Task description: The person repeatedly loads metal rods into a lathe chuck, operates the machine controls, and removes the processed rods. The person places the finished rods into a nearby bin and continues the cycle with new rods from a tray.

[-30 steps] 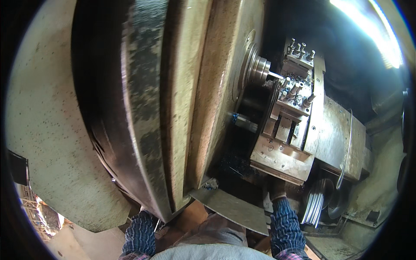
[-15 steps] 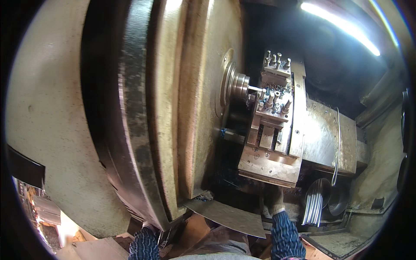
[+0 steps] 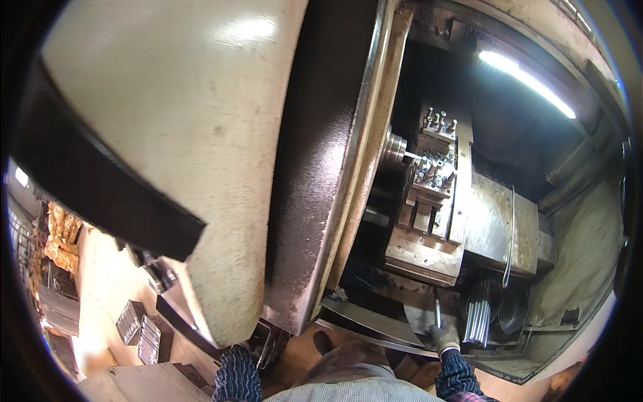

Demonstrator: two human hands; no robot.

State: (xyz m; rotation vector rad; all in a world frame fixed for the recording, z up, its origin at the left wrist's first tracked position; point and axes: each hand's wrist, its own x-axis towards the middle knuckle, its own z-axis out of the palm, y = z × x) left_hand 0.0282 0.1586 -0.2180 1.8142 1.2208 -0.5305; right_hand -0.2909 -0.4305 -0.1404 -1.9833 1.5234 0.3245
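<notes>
My right hand [image 3: 446,338], in a pale knitted glove, is closed around a short bright metal rod [image 3: 437,309] that points up toward the tool slide. Beside it, a bundle of shiny metal rods [image 3: 477,316] lies in a round dark holder. Of my left arm only the patterned blue sleeve [image 3: 236,376] shows, at the lower end of the pale machine panel [image 3: 248,120]; the hand itself is hidden there. Ahead stands the tool slide [image 3: 429,258] with bolted tool blocks [image 3: 434,175]. A thin rod [image 3: 413,156] sticks out of the spindle chuck [image 3: 395,149] toward them.
Dark metal chips lie among the tool blocks. A curved metal sheet [image 3: 368,323] edges the machine's front opening. A thin bent pipe [image 3: 513,234] hangs at the right, below a bright lamp tube [image 3: 527,83]. Metal racks [image 3: 149,338] stand on the floor at lower left.
My right hand has come back from under the slide, and a rod now shows in it. The view has shifted, and the pale panel with its black edge covers more of the spindle wall.
</notes>
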